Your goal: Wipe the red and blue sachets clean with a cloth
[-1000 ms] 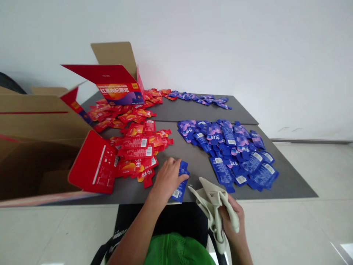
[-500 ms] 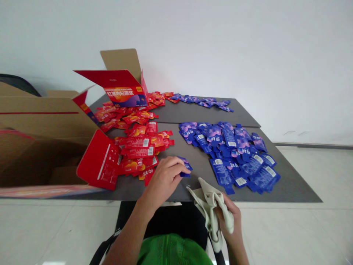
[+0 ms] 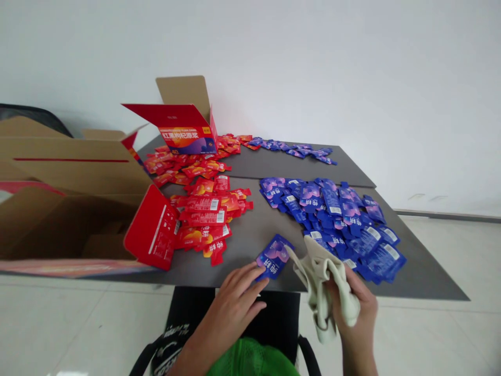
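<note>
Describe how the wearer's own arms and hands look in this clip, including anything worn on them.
The left hand and right hand are ungloved, with no ring, watch or cable visible. Both forearms show without sleeves. Between them is green mesh-like fabric, seemingly clothing.

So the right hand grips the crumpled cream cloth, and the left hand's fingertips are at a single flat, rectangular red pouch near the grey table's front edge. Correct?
Colour's wrong: the single flat, rectangular pouch is blue, per the head view. The left hand, right hand and crumpled cream cloth are as you say.
</note>
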Demonstrator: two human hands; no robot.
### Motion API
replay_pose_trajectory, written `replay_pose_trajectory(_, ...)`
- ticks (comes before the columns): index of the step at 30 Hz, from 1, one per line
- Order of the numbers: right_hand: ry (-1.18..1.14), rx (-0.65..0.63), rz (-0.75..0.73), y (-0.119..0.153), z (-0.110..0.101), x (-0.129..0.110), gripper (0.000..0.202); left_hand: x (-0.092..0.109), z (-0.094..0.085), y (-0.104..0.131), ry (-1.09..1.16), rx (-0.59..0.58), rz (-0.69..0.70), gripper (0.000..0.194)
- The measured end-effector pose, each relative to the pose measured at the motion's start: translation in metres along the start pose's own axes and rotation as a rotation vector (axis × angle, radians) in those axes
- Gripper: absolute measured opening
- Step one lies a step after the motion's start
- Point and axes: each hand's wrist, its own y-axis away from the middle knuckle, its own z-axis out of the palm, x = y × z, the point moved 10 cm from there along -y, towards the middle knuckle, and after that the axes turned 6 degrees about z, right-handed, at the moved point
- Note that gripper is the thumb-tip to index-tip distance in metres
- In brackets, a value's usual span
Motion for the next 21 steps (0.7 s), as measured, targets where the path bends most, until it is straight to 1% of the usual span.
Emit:
replay_pose_trajectory(1, 0.023, 0.002, -0.062, -0.007, 0.005, -0.015, 0.032, 0.002, 0.004, 0.0, 0.005, 0.01, 0.011, 0.048)
replay_pose_trajectory(2, 0.046, -0.022, -0.131, -0.012, 0.014, -0.031, 0.032, 0.003, 0.007, 0.0, 0.01, 0.014, 0.019, 0.045)
replay_pose_trajectory(3, 0.069, -0.076, -0.206, -0.015, 0.029, -0.047, 0.033, 0.003, 0.01, -0.001, 0.015, 0.015, 0.023, 0.044)
replay_pose_trajectory(5, 0.137, -0.264, -0.345, -0.009, 0.07, -0.069, 0.039, 0.001, 0.015, -0.002, 0.022, 0.018, 0.011, 0.039)
replay_pose_trajectory(6, 0.183, -0.372, -0.402, -0.002, 0.092, -0.075, 0.044, 0.0, 0.016, -0.003, 0.022, 0.025, 0.003, 0.034)
replay_pose_trajectory(8, 0.272, -0.546, -0.469, 0.013, 0.128, -0.072, 0.051, -0.003, 0.017, -0.004, 0.022, 0.039, -0.022, 0.024)
replay_pose_trajectory(9, 0.31, -0.596, -0.477, 0.017, 0.139, -0.067, 0.053, -0.003, 0.017, -0.005, 0.025, 0.043, -0.033, 0.022)
replay_pose_trajectory(10, 0.342, -0.615, -0.474, 0.017, 0.145, -0.059, 0.054, -0.004, 0.017, -0.005, 0.03, 0.045, -0.038, 0.024)
replay_pose_trajectory(12, 0.396, -0.594, -0.456, 0.004, 0.146, -0.044, 0.053, -0.003, 0.017, -0.006, 0.045, 0.048, -0.035, 0.034)
replay_pose_trajectory(14, 0.469, -0.538, -0.441, -0.02, 0.138, -0.033, 0.051, -0.002, 0.017, -0.006, 0.06, 0.049, -0.028, 0.04)
replay_pose_trajectory(16, 0.542, -0.467, -0.437, -0.043, 0.127, -0.03, 0.051, -0.003, 0.018, -0.005, 0.065, 0.046, -0.031, 0.042)
replay_pose_trajectory(17, 0.56, -0.422, -0.44, -0.05, 0.121, -0.033, 0.051, -0.004, 0.019, -0.004, 0.064, 0.045, -0.035, 0.043)
replay_pose_trajectory(18, 0.558, -0.379, -0.447, -0.054, 0.115, -0.039, 0.051, -0.004, 0.019, -0.003, 0.062, 0.046, -0.036, 0.044)
replay_pose_trajectory(19, 0.534, -0.348, -0.46, -0.051, 0.11, -0.047, 0.051, -0.005, 0.02, -0.002, 0.058, 0.049, -0.035, 0.046)
replay_pose_trajectory(20, 0.496, -0.34, -0.478, -0.044, 0.109, -0.056, 0.051, -0.005, 0.021, -0.001, 0.055, 0.054, -0.036, 0.046)
replay_pose_trajectory(21, 0.454, -0.365, -0.501, -0.031, 0.111, -0.064, 0.052, -0.005, 0.022, -0.001, 0.05, 0.06, -0.038, 0.044)
